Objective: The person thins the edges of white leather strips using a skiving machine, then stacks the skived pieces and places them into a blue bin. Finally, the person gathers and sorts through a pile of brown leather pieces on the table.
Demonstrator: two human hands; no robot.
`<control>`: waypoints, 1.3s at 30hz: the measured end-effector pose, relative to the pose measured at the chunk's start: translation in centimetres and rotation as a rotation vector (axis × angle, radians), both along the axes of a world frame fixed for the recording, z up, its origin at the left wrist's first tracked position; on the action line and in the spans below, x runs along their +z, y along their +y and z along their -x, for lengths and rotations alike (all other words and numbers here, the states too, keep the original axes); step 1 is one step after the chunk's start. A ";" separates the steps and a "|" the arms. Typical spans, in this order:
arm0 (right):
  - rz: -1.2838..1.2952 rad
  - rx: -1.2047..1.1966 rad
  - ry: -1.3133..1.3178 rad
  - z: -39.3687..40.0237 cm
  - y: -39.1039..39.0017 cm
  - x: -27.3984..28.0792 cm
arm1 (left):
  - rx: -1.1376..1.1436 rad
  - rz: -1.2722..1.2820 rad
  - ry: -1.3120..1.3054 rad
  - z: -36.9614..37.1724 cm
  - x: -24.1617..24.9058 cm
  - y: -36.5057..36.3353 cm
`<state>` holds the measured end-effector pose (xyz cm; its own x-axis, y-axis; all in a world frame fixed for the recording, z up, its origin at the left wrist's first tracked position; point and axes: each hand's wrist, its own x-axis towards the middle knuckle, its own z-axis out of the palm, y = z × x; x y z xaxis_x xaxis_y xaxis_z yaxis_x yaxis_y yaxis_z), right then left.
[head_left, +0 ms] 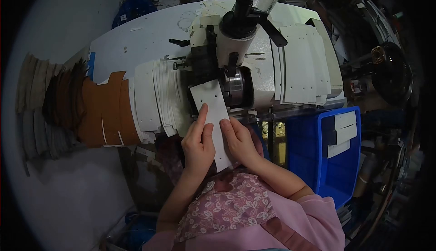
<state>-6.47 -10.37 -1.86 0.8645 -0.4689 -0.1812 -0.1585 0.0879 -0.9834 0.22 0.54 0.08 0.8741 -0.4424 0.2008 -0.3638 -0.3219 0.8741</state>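
A white strip (212, 114) with several small punched holes lies tilted in front of me, its far end under the machine head. Along its left edge, my left hand (199, 139) grips it, index finger stretched out on top near the holes and thumb beside it. My right hand (240, 141) holds the opposite edge, thumb on top and the other fingers mostly hidden below. Just beyond the strip is the machine's metal roller-like part (235, 87), under a white machine arm (234, 49) with a black lever.
Left of the machine are stacked white pieces (147, 99), brown pieces (106, 110) and grey-dark bundles (38, 124). More white pieces (302, 64) lie on the white table (136, 46) at right. A blue bin (302, 151) stands by my right arm.
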 end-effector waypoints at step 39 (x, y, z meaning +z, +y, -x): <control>0.197 -0.515 -0.208 0.7 -18.8 3.4 | 0.406 -0.742 -0.303 -13.4 -2.9 9.4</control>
